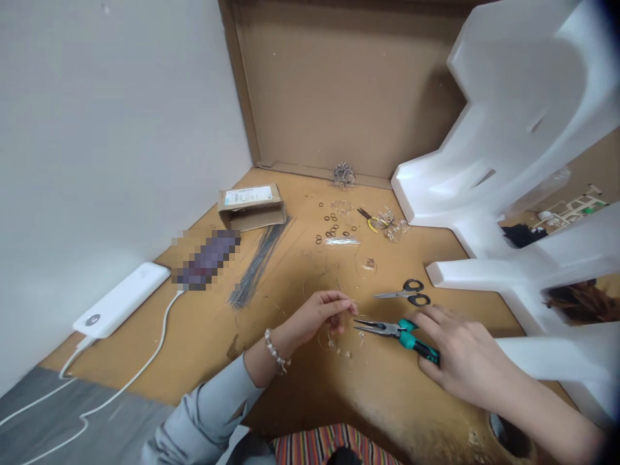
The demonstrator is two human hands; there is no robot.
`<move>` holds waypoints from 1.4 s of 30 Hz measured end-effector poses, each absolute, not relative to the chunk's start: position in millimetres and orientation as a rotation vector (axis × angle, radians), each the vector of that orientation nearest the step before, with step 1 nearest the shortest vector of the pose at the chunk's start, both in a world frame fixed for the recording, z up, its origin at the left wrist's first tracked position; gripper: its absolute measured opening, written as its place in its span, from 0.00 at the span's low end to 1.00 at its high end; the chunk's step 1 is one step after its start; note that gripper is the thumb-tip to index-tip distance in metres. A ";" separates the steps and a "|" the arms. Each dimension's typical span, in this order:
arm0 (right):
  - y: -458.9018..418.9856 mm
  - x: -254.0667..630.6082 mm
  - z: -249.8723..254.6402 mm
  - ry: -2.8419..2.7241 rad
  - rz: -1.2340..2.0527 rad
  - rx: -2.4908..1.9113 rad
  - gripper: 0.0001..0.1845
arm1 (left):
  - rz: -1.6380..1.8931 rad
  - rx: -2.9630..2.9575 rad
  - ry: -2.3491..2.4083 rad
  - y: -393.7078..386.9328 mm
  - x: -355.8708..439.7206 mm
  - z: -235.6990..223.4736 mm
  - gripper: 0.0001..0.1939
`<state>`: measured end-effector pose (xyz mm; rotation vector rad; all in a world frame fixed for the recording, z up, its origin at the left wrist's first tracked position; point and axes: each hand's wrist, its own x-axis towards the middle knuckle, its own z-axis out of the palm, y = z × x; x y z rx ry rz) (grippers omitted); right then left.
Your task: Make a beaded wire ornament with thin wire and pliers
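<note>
My left hand (329, 311), with a beaded bracelet on the wrist, is closed in a pinch near the middle of the table. From its fingertips hangs a thin wire loop with clear beads (339, 352); its fine ends are hard to make out. My right hand (460, 342) grips needle-nose pliers (382, 328) by their teal and black handles. The jaws point left towards my left fingertips, a small gap apart from them. Just beyond the pliers lie scissors with black handles (404, 294), blades to the left.
Farther back are dark rings (332, 232), yellow-handled pliers (371, 223) and a wire tangle (343, 174). Left of them lie grey wire strands (259, 265), an open cardboard box (252, 205) and a white power bank (123, 299) with cables. White foam pieces (460, 274) border the right side.
</note>
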<state>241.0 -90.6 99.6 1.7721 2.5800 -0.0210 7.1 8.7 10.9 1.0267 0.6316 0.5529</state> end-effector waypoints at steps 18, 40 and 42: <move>-56.3 190.2 55.3 2.500 -1.480 1.928 0.18 | 0.470 0.854 0.754 8.7 19.8 -7.3 0.16; -47.5 204.9 26.6 1.947 -2.587 2.106 0.13 | 0.827 1.337 0.840 10.9 15.2 -7.8 0.15; -48.8 202.5 30.5 2.014 -2.495 2.117 0.10 | 0.805 1.394 0.868 10.5 14.4 -6.1 0.16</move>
